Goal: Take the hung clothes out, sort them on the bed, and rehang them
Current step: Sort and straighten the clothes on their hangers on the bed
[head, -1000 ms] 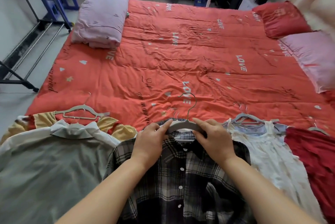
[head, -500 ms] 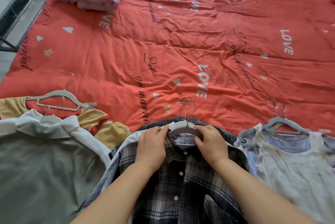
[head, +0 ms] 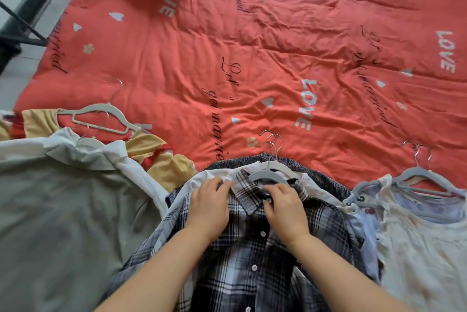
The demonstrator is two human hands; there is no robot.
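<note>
The fingers of my right hand (head: 285, 210) are curled in, pinching the plaid shirt (head: 242, 266) at its collar by the top button. My left hand (head: 209, 208) bends its fingers over the other collar wing, apparently gripping it. The cloth looks light, soft and floppy, so I judge the stiff hanger (head: 271, 172) the better hold. The shirt tops the middle pile at the bed's (head: 278, 59) near edge, between a grey garment (head: 63, 223) and a cream top (head: 417, 248). My fingertips are hidden, the hem is cut off, and the hooks (head: 271, 140) overlap beyond counting.
</note>
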